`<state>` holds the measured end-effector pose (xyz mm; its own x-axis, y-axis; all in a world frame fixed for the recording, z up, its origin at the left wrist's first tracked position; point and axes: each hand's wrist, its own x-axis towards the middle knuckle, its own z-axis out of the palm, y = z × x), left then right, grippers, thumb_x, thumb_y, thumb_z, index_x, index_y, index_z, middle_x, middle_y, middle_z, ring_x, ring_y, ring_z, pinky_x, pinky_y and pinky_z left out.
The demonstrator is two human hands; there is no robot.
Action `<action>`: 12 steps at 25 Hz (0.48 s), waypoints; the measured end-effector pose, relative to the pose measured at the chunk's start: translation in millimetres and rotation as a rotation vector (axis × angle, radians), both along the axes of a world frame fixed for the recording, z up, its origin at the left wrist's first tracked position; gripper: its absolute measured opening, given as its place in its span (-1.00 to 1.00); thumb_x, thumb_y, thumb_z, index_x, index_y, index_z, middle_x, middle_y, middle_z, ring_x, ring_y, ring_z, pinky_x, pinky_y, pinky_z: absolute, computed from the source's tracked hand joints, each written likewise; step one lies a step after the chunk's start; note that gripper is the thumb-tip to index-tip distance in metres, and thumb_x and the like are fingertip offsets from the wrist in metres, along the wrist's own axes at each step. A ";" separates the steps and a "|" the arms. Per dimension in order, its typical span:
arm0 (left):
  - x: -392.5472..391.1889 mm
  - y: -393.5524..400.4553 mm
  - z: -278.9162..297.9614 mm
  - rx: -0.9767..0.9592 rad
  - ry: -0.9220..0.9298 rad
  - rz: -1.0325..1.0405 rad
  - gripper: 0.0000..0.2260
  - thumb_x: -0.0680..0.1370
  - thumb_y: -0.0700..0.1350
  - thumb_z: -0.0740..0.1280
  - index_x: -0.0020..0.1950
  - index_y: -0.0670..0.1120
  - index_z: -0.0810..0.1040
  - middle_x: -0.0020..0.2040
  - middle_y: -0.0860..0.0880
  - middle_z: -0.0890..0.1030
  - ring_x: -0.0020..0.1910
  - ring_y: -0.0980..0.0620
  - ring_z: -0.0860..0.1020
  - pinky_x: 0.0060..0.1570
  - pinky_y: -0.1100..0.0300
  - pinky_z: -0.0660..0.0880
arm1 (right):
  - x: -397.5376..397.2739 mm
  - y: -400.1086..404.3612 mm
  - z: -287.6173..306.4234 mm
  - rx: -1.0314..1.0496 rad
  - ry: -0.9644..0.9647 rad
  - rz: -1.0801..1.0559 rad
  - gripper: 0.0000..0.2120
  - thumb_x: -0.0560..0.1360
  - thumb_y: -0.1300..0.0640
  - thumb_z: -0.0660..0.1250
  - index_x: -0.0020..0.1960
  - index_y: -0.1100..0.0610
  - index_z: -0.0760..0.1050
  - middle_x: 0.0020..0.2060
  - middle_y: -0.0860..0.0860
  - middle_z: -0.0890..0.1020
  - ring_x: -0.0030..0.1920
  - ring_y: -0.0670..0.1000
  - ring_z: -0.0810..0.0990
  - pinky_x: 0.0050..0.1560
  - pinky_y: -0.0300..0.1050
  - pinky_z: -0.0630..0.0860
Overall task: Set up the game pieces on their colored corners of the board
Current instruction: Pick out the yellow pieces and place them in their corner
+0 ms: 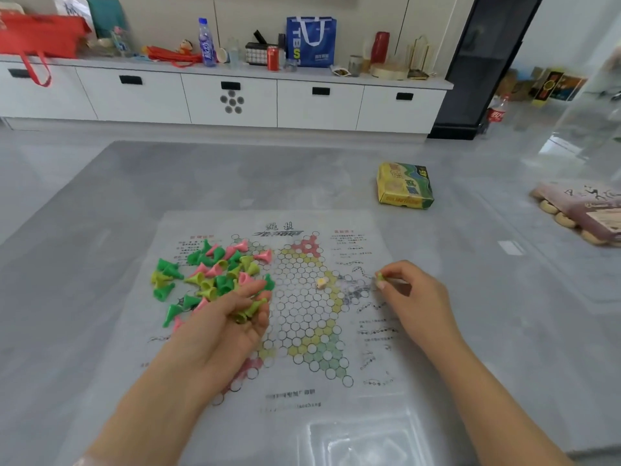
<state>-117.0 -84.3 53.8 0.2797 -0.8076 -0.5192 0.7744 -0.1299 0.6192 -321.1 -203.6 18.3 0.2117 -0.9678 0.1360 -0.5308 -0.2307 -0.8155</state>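
Sorting is only beginning: the left hand [232,317] is cupping several yellow-green pegs [250,309] over the board's [302,331] left half, beside the mixed pile [215,274]. The right hand [411,292] is pinching one yellow-green peg [380,280] near the right edge; next, it likely needs seating on a yellow corner circle.

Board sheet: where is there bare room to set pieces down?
Free: the white hexagon field between the left hand and right hand, apart from a small die. Crowded: the loose pile of green, yellow and pink cone pieces on the left.
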 end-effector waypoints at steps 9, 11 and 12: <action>10.6 18.4 -9.9 0.046 -0.083 0.045 -0.83 0.53 -0.33 0.16 -0.04 -0.21 0.54 -0.19 -0.10 0.56 -0.25 0.07 0.48 -0.49 0.36 0.51 | -6.2 -6.4 -9.7 -0.141 0.216 0.016 -0.92 0.45 0.17 0.36 -0.07 0.10 0.60 -0.14 -0.04 0.57 -0.01 0.03 0.46 -0.03 -0.24 0.33; 9.3 20.6 -17.1 0.093 -0.091 0.054 -0.82 0.54 -0.32 0.15 -0.07 -0.20 0.54 -0.21 -0.11 0.54 -0.29 0.06 0.46 -0.53 0.36 0.49 | -5.0 -6.6 -11.3 -0.171 0.233 0.029 -0.92 0.44 0.16 0.36 -0.08 0.07 0.60 -0.16 -0.07 0.58 -0.03 0.02 0.45 -0.08 -0.25 0.33; 7.4 21.7 -19.7 0.109 -0.091 0.057 -0.82 0.54 -0.32 0.14 -0.08 -0.20 0.54 -0.21 -0.12 0.54 -0.30 0.05 0.45 -0.54 0.36 0.49 | -4.9 -7.2 -11.7 -0.181 0.228 0.027 -0.92 0.44 0.16 0.36 -0.09 0.07 0.61 -0.18 -0.07 0.59 -0.04 0.02 0.45 -0.11 -0.28 0.32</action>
